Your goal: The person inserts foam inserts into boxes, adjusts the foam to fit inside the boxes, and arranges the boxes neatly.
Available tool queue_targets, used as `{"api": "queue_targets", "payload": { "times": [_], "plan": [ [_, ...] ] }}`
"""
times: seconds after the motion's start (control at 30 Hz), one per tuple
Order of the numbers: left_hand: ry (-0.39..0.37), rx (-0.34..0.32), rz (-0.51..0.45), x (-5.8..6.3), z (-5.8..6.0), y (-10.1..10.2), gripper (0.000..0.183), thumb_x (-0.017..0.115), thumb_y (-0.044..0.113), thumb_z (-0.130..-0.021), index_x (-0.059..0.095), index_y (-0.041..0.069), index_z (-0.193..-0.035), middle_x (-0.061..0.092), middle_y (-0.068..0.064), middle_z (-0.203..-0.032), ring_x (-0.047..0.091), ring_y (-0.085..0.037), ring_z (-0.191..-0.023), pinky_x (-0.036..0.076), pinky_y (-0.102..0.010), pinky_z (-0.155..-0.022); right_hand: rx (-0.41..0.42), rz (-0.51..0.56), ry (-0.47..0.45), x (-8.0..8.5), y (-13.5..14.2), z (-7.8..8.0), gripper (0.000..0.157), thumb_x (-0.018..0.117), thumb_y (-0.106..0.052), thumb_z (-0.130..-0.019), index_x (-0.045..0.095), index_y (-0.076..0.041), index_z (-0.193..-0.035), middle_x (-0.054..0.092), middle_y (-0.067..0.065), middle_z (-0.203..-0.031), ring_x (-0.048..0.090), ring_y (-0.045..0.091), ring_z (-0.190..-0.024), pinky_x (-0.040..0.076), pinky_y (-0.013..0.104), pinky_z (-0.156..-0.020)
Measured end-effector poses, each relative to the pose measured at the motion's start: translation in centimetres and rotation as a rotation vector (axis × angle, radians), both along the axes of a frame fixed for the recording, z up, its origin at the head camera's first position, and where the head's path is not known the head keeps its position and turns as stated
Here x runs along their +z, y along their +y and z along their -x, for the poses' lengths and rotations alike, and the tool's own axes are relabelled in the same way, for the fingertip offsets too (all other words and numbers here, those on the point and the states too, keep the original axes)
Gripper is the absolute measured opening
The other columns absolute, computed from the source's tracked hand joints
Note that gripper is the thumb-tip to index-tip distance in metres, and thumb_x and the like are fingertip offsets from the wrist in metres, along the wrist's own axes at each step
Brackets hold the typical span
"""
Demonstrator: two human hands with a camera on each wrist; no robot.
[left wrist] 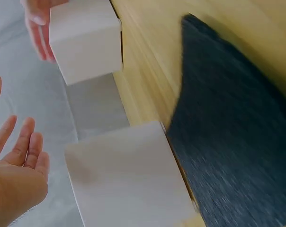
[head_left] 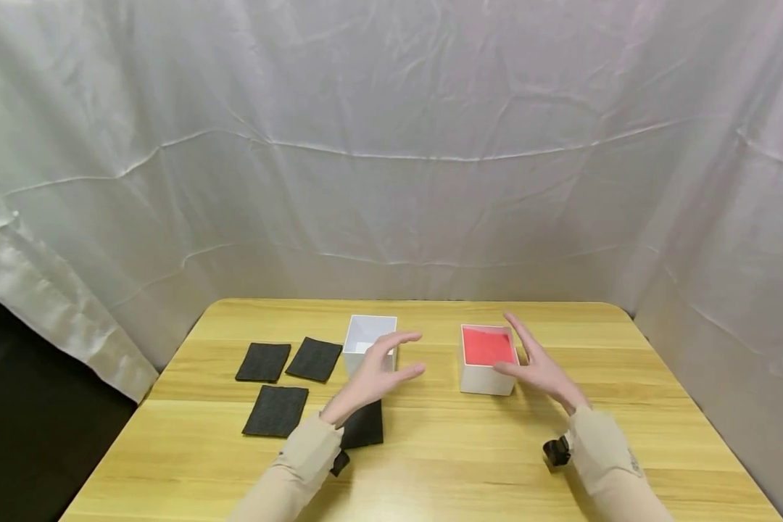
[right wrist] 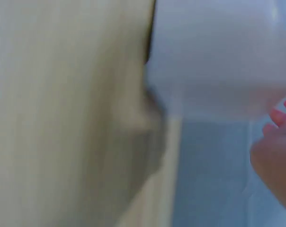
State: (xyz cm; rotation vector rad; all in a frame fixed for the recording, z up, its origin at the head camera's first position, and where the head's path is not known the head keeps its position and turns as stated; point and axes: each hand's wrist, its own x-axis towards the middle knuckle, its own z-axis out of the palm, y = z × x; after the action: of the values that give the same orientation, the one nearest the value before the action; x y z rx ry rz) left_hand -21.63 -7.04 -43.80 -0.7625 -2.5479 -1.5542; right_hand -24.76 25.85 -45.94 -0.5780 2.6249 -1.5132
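Note:
My left hand [head_left: 377, 368] is held in the air with fingers and thumb spread apart and nothing between them. It overlaps a white open-topped box [head_left: 359, 330], which has something pale inside. My right hand [head_left: 543, 370] is beside a second white box [head_left: 486, 380] with a flat red piece [head_left: 488, 346] filling its opening. The thumb overlaps that box's front right corner, while the straight fingers extend past its right side. Both boxes stand upright on the wooden table. In the left wrist view, a black cloth square [left wrist: 228, 127] lies close to the nearer box.
Several black cloth squares [head_left: 275, 411] lie flat on the left part of the table [head_left: 457, 464]. One of them [head_left: 364, 425] is partly hidden by my left forearm. A pale curtain [head_left: 431, 203] hangs behind the table's far edge and along its sides.

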Motion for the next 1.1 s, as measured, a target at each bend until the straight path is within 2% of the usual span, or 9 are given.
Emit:
{"api": "queue_targets", "payload": {
  "times": [0.17,0.23,0.33,0.43,0.5,0.63,0.8,0.97,1.1],
  "plan": [
    [-0.007,0.048,-0.017,-0.1,-0.8,-2.2,0.053,0.075,0.023,-0.091,0.058,0.012,-0.141,0.056,-0.010,-0.148,0.043,-0.033,-0.143,0.034,-0.057,-0.117,-0.023,-0.003,0.172,1.8,-3.8,-1.2,0.088,0.077,-0.017,-0.086,0.027,-0.013,-0.159,0.016,0.022,-0.167,0.007,0.049,-0.154,0.007,0.078,-0.116],
    [0.023,0.070,-0.015,-0.2,-1.1,-3.0,0.053,0.075,0.022,-0.091,0.059,0.011,-0.140,0.056,-0.010,-0.147,0.043,-0.035,-0.142,0.035,-0.059,-0.116,-0.004,0.024,0.207,2.3,-5.5,-1.7,0.083,0.077,-0.014,-0.087,0.032,-0.012,-0.157,0.024,0.021,-0.165,0.016,0.047,-0.152,0.014,0.076,-0.117],
    [0.076,0.108,-0.013,-0.3,-1.5,-4.2,0.052,0.076,0.019,-0.091,0.059,0.008,-0.139,0.058,-0.012,-0.145,0.046,-0.036,-0.139,0.037,-0.061,-0.113,0.036,0.050,0.206,2.8,-8.1,-2.3,0.080,0.076,-0.013,-0.089,0.034,-0.013,-0.156,0.031,0.018,-0.163,0.026,0.043,-0.150,0.024,0.073,-0.116],
    [0.098,0.145,-0.009,-0.7,-2.1,-5.2,0.051,0.076,0.019,-0.090,0.059,0.006,-0.137,0.059,-0.011,-0.143,0.049,-0.037,-0.135,0.039,-0.063,-0.110,0.086,0.067,0.174,2.8,-10.4,-2.6,0.079,0.075,-0.013,-0.090,0.033,-0.013,-0.157,0.032,0.017,-0.163,0.027,0.041,-0.152,0.026,0.069,-0.118],
    [0.080,0.160,-0.010,-1.1,-2.6,-5.9,0.051,0.075,0.020,-0.091,0.060,0.008,-0.137,0.060,-0.010,-0.141,0.050,-0.035,-0.133,0.039,-0.063,-0.109,0.125,0.090,0.136,2.6,-11.9,-2.4,0.079,0.074,-0.013,-0.090,0.032,-0.012,-0.157,0.030,0.018,-0.164,0.025,0.041,-0.153,0.023,0.066,-0.120],
    [0.047,0.174,-0.015,-2.1,-3.3,-7.2,0.049,0.074,0.020,-0.092,0.060,0.010,-0.137,0.060,-0.009,-0.141,0.051,-0.034,-0.131,0.038,-0.065,-0.107,0.167,0.170,0.001,1.7,-14.6,-1.4,0.084,0.075,-0.016,-0.090,0.027,-0.010,-0.159,0.025,0.015,-0.167,0.020,0.037,-0.156,0.019,0.055,-0.126],
    [-0.006,0.174,-0.030,-2.8,-3.8,-8.2,0.051,0.075,0.020,-0.091,0.059,0.010,-0.138,0.060,-0.011,-0.139,0.052,-0.035,-0.131,0.037,-0.067,-0.109,0.118,0.270,-0.159,0.2,-17.1,0.6,0.095,0.077,-0.018,-0.089,0.017,-0.009,-0.161,0.018,0.013,-0.169,0.014,0.031,-0.158,0.015,0.048,-0.128],
    [-0.069,0.141,0.015,-3.2,-4.1,-9.0,0.058,0.078,0.022,-0.089,0.055,0.008,-0.141,0.061,-0.014,-0.136,0.052,-0.037,-0.130,0.038,-0.066,-0.109,0.072,0.279,-0.188,-1.3,-18.7,2.1,0.103,0.081,-0.024,-0.085,0.014,-0.009,-0.162,0.014,0.015,-0.170,0.011,0.033,-0.158,0.015,0.053,-0.128],
    [-0.102,0.082,0.087,-3.5,-4.4,-9.6,0.067,0.080,0.023,-0.087,0.050,0.003,-0.143,0.058,-0.020,-0.139,0.050,-0.040,-0.131,0.037,-0.065,-0.110,0.068,0.271,-0.198,-2.0,-19.5,2.8,0.109,0.084,-0.023,-0.082,0.012,-0.009,-0.162,0.015,0.018,-0.169,0.013,0.035,-0.157,0.015,0.054,-0.127]
  ]
}}
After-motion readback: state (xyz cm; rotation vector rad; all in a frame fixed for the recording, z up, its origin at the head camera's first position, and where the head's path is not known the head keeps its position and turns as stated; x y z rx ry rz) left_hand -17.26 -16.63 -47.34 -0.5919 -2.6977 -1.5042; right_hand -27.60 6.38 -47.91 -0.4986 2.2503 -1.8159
